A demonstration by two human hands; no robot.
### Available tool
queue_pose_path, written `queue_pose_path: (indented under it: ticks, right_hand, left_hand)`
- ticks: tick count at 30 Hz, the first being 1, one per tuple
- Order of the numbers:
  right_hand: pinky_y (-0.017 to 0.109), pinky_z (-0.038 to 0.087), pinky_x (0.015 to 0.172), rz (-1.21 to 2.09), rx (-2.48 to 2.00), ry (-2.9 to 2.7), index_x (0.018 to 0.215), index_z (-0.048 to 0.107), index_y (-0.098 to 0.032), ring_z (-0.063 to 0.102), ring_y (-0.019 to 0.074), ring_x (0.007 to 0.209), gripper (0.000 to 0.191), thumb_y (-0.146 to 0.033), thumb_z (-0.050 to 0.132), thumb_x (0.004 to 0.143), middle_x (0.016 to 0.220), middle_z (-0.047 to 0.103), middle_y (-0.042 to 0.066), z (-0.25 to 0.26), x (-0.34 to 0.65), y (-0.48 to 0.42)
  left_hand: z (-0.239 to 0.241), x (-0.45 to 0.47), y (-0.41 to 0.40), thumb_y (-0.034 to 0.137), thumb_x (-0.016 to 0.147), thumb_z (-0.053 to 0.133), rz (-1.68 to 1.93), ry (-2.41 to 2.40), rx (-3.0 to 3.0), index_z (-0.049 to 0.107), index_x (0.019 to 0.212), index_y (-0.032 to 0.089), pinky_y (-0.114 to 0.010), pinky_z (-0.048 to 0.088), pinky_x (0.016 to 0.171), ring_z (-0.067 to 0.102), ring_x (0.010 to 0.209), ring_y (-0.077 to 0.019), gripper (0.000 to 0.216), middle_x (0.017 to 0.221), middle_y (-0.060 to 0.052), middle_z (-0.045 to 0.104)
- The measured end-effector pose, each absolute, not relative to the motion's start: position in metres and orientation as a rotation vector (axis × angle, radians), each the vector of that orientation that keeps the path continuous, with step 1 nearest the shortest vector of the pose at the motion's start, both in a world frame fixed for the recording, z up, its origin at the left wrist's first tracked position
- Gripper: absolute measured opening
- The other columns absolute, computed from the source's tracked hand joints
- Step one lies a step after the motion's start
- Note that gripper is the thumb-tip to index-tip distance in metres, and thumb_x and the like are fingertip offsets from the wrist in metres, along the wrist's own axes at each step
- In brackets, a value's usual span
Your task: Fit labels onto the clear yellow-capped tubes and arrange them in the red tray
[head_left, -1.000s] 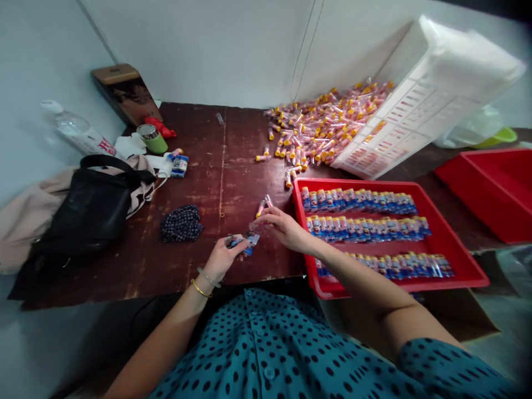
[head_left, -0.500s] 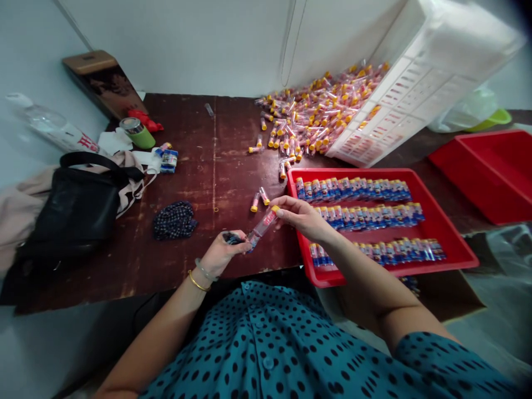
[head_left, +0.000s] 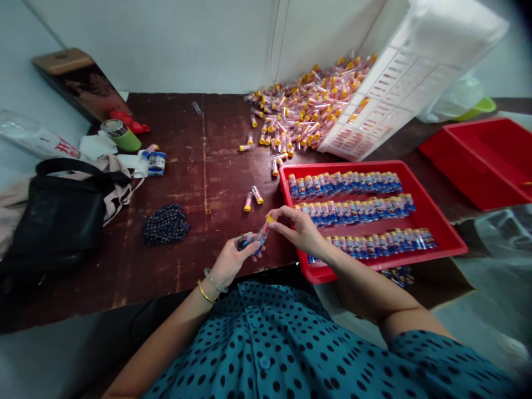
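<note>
My left hand (head_left: 233, 259) is closed around blue and dark printed plastic sleeves (head_left: 245, 241), partly hidden by its fingers. Between my two hands slants a small clear tube (head_left: 263, 231) with a yellow cap and pink contents. Its lower end is at the sleeves in my left hand; I cannot tell how far it is inside one. My right hand (head_left: 302, 231) pinches the tube near the capped end. Two similar capped tubes (head_left: 252, 198) lie on the table just beyond. Right of my hands, a red tray (head_left: 374, 223) holds rows of tubes in blue sleeves.
A big pile of capped tubes (head_left: 307, 105) lies at the back beside a tilted white plastic basket (head_left: 386, 83). Left are a black bag (head_left: 62, 210), a green-bodied jar (head_left: 122, 136) and a dark checked cloth (head_left: 166, 224). A second red tray (head_left: 477, 160) stands far right.
The tube has moved down into the left hand's grasp, with less of it showing between the hands. My left hand has come closer to the right. The whole view has shifted slightly.
</note>
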State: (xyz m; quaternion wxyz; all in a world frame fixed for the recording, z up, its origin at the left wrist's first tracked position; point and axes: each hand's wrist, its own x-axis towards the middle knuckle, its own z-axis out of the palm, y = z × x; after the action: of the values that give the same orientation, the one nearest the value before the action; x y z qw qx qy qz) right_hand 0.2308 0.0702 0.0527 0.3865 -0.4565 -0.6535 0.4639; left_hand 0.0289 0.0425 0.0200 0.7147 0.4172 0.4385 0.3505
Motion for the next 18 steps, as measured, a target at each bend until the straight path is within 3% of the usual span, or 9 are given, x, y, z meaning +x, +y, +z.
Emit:
queue_pose_path:
  ticks: [5,13,18]
  right_hand:
    - [0.031,0.052,0.088,1.123,-1.177,-1.67,0.102,0.066,-0.019,0.068,0.02,0.095,0.027,-0.038,0.072,0.082,0.102,0.072,0.005,0.043,0.228,0.047]
    - [0.034,0.051,0.093,1.063,-1.145,-1.558,0.096,0.067,-0.021,0.067,0.0196,0.099,0.02,-0.035,0.072,0.083,0.105,0.071,0.006,0.034,0.234,0.042]
    - [0.034,0.051,0.092,1.221,-1.1,-1.421,0.096,0.065,-0.02,0.066,0.0188,0.096,0.023,-0.038,0.071,0.083,0.101,0.07,0.005,0.04,0.235,0.042]
  left_hand:
    - [0.021,0.04,0.041,0.036,0.078,0.074,0.786,0.922,0.819,0.071,0.091,0.014,-0.028,0.047,0.065,0.059,0.069,-0.0149,0.026,0.081,-0.003,0.068]
    - [0.028,0.051,0.045,0.036,0.076,0.077,0.761,0.92,0.774,0.072,0.092,0.014,-0.027,0.048,0.066,0.059,0.069,-0.0142,0.028,0.081,-0.003,0.068]
    - [0.032,0.059,0.048,0.041,0.074,0.078,0.74,0.946,0.785,0.072,0.093,0.014,-0.029,0.051,0.067,0.06,0.068,-0.0152,0.034,0.08,-0.003,0.069]
